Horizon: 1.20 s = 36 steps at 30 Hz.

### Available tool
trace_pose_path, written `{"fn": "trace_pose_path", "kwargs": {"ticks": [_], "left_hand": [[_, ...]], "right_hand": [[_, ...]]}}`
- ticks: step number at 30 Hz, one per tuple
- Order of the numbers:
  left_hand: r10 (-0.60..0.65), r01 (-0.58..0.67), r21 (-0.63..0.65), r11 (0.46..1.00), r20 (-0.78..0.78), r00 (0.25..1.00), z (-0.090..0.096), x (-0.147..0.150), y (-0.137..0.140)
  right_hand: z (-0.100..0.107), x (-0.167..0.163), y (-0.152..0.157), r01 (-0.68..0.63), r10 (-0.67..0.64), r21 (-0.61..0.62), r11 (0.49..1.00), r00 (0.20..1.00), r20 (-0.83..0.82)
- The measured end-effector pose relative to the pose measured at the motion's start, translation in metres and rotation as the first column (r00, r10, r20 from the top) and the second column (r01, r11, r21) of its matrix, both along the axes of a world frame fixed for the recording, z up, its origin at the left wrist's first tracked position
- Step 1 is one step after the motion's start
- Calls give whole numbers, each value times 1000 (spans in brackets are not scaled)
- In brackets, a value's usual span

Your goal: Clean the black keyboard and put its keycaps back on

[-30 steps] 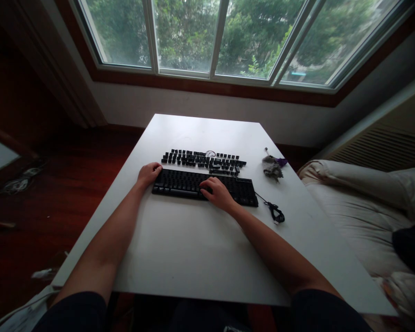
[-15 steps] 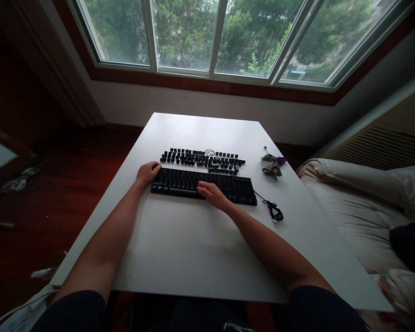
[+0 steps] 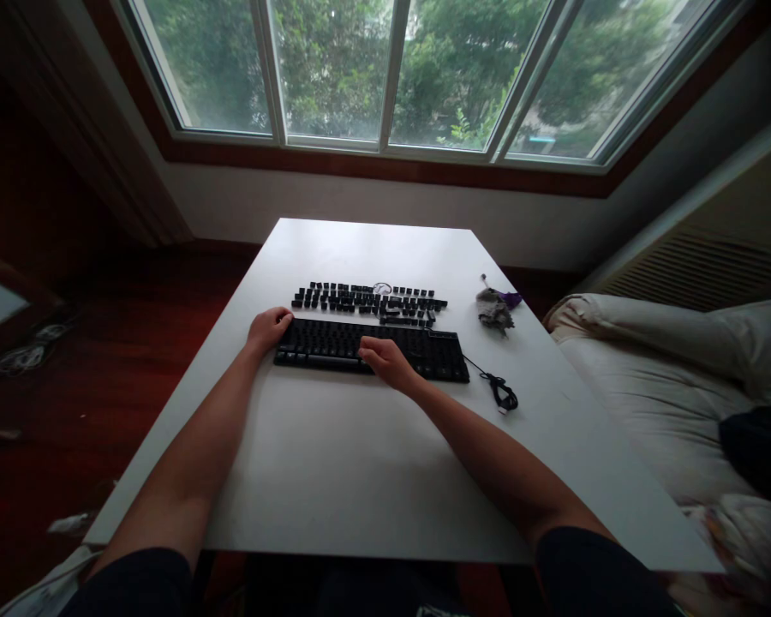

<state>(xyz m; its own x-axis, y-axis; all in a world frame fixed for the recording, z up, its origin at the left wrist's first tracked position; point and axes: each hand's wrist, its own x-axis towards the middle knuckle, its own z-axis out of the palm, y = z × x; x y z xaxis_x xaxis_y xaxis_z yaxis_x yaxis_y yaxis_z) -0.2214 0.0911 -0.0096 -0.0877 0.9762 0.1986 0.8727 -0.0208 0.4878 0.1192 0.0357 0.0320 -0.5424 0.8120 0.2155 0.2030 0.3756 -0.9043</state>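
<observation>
A black keyboard [image 3: 325,336] lies flat on the white table, its long side facing me. At its left end my left hand [image 3: 270,328] is closed around the far left corner. My right hand [image 3: 387,362] is over the middle of the keyboard with its fingers curled together; whatever is in them, if anything, is hidden. Just beyond the keyboard, several loose black keycaps [image 3: 340,297] are laid out in rows. A thin wire loop [image 3: 382,288] rests among the far rows. From the keyboard's right side runs a bundled black cable [image 3: 502,394].
On the right of the white table [image 3: 360,480] lies a crumpled grey cloth [image 3: 494,310] with a purple part. A pale sofa [image 3: 630,386] stands close by the table's right edge. Beyond the far edge are a wall and a window [image 3: 334,77].
The view has shifted slightly, moving the table left in the picture. My right hand has moved a little farther up over the keyboard. My left hand stays at the corner.
</observation>
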Motion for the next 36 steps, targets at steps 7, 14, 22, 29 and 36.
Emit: {"fn": "trace_pose_path", "kwargs": {"ticks": [7, 14, 22, 29, 36], "left_hand": [[6, -6, 7, 1000, 0, 1000, -2, 1, -1], [8, -9, 28, 1000, 20, 1000, -1, 3, -5], [-92, 117, 308, 944, -95, 991, 32, 42, -18], [-514, 592, 201, 780, -334, 790, 41, 155, -64], [-477, 596, 212, 775, -423, 771, 26, 166, -78]], "right_hand": [[-16, -2, 9, -109, 109, -65, 992, 994, 4], [-18, 5, 16, -2, -6, -71, 997, 993, -120], [-16, 29, 37, 310, -304, 88, 946, 949, -80], [-15, 50, 50, 392, -395, 170, 904, 919, -19], [-16, 73, 76, 403, -470, 329, 854, 869, 156]]}}
